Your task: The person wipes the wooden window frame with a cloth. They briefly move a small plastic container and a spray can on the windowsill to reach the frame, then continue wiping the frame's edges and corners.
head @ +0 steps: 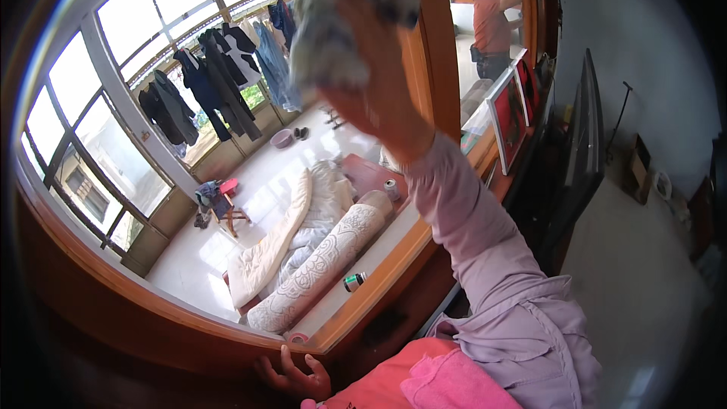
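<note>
My right hand (380,91) is raised in front of a wood-framed window, its fingers wrapped over a crumpled wad (324,40). Motion blur hides whether the wad is cloth or paper. Low in the view, my left hand (298,378) has its fingers apart and holds nothing. Its fingertips lie by the lower wooden window frame (369,301); contact cannot be made out. A pink towel (454,380) hangs over the red garment on my front.
Beyond the frame lie a rolled patterned mat (324,261), a quilt (278,250), a small bottle (354,282) and a can (391,187). Clothes (221,79) hang behind. At right stand framed pictures (505,116) and a flat screen (585,142). Another person (491,28) stands beyond.
</note>
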A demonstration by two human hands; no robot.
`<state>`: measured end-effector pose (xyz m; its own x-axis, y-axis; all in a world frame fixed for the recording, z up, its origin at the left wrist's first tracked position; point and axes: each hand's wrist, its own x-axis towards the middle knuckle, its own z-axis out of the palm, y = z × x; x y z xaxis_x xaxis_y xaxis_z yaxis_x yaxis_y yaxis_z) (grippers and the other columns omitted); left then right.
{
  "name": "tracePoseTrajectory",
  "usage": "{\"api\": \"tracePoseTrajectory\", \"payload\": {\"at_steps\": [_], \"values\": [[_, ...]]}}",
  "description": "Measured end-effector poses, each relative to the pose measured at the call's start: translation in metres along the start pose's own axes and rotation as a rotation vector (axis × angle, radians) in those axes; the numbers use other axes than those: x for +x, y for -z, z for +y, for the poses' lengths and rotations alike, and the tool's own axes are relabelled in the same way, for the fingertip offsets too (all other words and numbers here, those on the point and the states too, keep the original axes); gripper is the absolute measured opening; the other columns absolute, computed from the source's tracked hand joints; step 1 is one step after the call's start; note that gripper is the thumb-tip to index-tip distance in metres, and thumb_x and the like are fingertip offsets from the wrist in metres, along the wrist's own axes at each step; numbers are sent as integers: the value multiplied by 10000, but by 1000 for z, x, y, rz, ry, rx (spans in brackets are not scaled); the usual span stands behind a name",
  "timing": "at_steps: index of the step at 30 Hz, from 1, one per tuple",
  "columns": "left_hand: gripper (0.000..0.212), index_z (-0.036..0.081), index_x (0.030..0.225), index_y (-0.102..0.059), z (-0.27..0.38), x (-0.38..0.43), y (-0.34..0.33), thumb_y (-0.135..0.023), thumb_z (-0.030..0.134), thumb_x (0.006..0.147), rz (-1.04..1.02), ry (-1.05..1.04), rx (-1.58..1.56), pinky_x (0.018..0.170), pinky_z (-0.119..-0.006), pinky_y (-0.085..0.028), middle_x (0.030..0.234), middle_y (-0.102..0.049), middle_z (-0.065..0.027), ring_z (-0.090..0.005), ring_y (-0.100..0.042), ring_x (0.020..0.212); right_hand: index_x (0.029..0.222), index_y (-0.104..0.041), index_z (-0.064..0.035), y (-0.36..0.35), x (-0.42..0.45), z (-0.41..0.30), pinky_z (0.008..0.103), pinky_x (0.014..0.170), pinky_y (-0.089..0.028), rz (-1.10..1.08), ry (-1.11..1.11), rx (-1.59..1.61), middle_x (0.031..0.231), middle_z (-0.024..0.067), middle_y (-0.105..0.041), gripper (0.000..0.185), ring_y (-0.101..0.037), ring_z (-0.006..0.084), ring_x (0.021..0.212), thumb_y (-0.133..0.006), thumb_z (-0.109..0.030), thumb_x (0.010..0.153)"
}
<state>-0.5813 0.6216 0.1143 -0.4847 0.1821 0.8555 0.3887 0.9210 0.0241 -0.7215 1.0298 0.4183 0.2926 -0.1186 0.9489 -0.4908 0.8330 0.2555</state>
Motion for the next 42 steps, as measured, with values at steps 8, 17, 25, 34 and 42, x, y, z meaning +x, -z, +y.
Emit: {"api": "tracePoseTrajectory", "payload": {"at_steps": [8,17,25,34,42], "values": [[543,49,1388,-536,-6,-8,7,-643,147,865,-76,27,48,1199,-683,-214,1568,-320,-280,-535,-242,1490,1329,-559,-21,35,28,4,338,987,-437,-125,-425,323,1267,110,-581,425,-548,208,1162,-641,-177,942],[574,61,1385,-531,-5,-4,6,-651,139,830,-72,3,40,1200,-696,-195,1585,-277,-293,-548,-218,1497,1141,-463,-60,89,-247,-92,374,923,-363,-182,-896,60,1104,105,-438,339,-444,262,1034,-494,-347,965],[591,69,1388,-531,-4,-2,3,-673,130,818,-111,12,50,1207,-685,-174,1594,-253,-306,-543,-204,1500,1538,-376,24,54,-118,-14,582,1125,-330,-137,-247,-76,1522,298,-438,877,-469,496,1362,-640,-553,933],[624,78,1407,-519,-5,-6,11,-696,120,810,-152,37,52,1212,-670,-177,1596,-252,-300,-538,-207,1499,1463,-481,28,24,-66,-28,564,1195,-304,-23,-205,26,1532,273,-456,707,-379,506,1454,-706,-334,899],[618,74,1399,-517,-6,-2,12,-690,110,807,-155,-3,70,1211,-684,-168,1603,-231,-299,-545,-170,1515,1454,-479,34,53,-144,-90,579,1111,-387,-307,-391,71,1474,288,-486,748,-492,516,1329,-738,-295,834]]}}
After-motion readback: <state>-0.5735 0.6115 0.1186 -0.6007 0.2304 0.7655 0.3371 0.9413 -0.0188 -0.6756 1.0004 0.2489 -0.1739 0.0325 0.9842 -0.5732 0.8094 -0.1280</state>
